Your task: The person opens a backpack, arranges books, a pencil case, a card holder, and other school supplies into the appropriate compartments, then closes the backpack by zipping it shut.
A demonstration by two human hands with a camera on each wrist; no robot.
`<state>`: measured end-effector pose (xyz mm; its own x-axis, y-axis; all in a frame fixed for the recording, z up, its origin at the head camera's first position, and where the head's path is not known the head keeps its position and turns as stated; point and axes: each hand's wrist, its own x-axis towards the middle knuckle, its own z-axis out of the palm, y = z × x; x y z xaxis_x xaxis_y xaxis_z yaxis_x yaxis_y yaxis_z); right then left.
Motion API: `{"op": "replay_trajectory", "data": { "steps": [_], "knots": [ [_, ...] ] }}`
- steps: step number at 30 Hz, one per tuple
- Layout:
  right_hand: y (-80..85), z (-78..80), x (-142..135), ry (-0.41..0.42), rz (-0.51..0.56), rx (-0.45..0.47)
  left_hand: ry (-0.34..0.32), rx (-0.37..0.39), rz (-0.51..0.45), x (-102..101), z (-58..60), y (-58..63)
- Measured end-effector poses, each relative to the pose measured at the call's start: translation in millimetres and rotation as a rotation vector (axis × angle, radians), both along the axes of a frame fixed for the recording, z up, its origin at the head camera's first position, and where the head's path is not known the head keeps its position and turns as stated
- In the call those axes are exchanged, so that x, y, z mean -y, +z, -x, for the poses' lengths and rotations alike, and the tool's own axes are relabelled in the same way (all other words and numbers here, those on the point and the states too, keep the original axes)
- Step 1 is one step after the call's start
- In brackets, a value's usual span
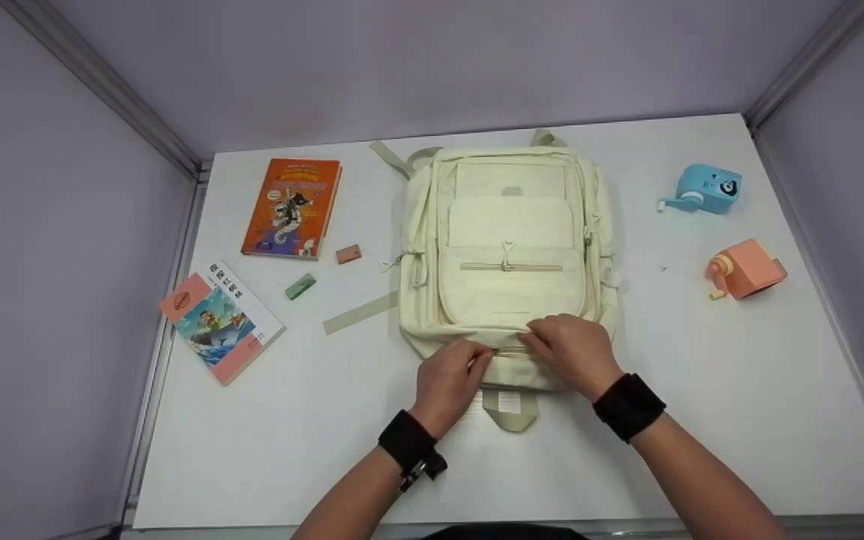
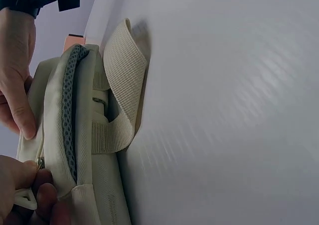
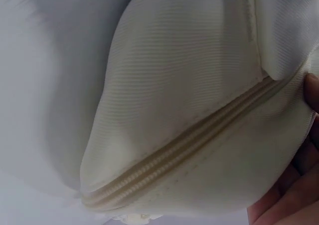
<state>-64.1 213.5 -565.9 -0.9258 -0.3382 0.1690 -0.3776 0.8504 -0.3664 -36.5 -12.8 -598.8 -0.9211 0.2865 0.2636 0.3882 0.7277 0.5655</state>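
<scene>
A cream backpack point(image 1: 511, 292) lies flat on the white table, its front pocket with a short zip facing up. At its near end my left hand point(image 1: 451, 379) pinches a zipper pull point(image 2: 41, 163); a white triangular tab point(image 2: 25, 200) hangs beside those fingers in the left wrist view. My right hand point(image 1: 573, 352) holds the fabric just right of it, thumb and fingers pinching the edge. In the right wrist view, closed zipper teeth point(image 3: 149, 174) run diagonally along the bag, with the right fingers point(image 3: 294, 195) at the cloth's edge. A loop handle point(image 1: 511, 416) points toward me.
Left of the bag lie an orange book point(image 1: 293, 208), a pink-and-white book point(image 1: 222, 322), a pink eraser point(image 1: 348, 254) and a green eraser point(image 1: 301, 286). To the right stand blue point(image 1: 709, 189) and coral point(image 1: 751, 270) crank pencil sharpeners. A strap point(image 1: 361, 313) extends left.
</scene>
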Motion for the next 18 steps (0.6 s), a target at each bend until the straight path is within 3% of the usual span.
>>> {"op": "replay_trajectory", "data": {
  "steps": [10,18],
  "knots": [
    [3.9,1.5,3,-0.004,-0.007,0.036,-0.065,-0.076,0.045,-21,1.5,3.7],
    [1.8,-0.8,0,0.004,0.015,0.042,-0.085,-0.057,0.076,-28,3.0,4.4]
  ]
}}
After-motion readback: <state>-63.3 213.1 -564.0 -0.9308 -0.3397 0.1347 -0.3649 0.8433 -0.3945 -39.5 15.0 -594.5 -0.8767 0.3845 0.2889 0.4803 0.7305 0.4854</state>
